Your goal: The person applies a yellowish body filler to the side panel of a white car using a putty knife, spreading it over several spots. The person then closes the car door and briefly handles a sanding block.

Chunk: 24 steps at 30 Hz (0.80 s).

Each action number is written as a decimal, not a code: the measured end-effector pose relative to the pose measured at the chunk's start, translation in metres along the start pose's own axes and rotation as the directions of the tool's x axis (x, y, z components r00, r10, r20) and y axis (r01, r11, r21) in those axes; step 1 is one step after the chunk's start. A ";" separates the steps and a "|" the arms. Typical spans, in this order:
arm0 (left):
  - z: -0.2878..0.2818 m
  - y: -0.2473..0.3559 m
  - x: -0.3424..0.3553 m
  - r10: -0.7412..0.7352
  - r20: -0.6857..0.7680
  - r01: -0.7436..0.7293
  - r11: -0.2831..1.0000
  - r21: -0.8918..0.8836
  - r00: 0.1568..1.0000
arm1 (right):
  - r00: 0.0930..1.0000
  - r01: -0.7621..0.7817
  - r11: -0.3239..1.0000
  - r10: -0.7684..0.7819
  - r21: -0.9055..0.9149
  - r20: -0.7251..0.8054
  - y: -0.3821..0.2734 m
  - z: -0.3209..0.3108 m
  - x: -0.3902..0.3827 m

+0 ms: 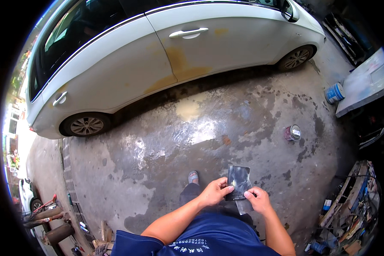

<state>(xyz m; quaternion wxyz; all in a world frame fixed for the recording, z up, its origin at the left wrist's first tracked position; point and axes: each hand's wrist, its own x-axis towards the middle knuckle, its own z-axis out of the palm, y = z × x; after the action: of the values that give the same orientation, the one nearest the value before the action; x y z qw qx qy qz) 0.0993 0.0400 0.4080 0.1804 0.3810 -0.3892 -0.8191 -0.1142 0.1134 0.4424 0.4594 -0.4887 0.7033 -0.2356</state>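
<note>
Low in the view, my left hand (215,192) grips the left edge of a dark, glossy rectangular sheet (239,179), thumb on its face. My right hand (258,198) holds the lower right of the sheets, its thumb pressed on them. A greyer, thin sheet (244,207) hangs below the dark one between my hands. Beyond them, across the top, stands a white car (226,42) with yellowish-brown patches (179,62) on its doors.
A small can (292,132) stands on the wet-looking concrete floor (158,153). Right are a blue bucket (334,93), a pale panel (362,79) and heaped parts (345,202). Left are a drain grate (67,166), pipes (51,224) and another white car (27,192).
</note>
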 end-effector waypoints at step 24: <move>-0.286 -0.300 0.110 -0.648 -0.213 0.505 0.724 -0.469 0.731 | 0.715 -0.621 0.777 0.616 -0.104 0.331 0.172 0.254 0.237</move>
<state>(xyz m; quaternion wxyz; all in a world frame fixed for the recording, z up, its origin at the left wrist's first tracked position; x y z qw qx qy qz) 0.2472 0.0209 0.0060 0.0501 0.5863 -0.0417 -0.8074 0.0041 -0.0006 0.0912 0.6316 -0.2556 0.7317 0.0160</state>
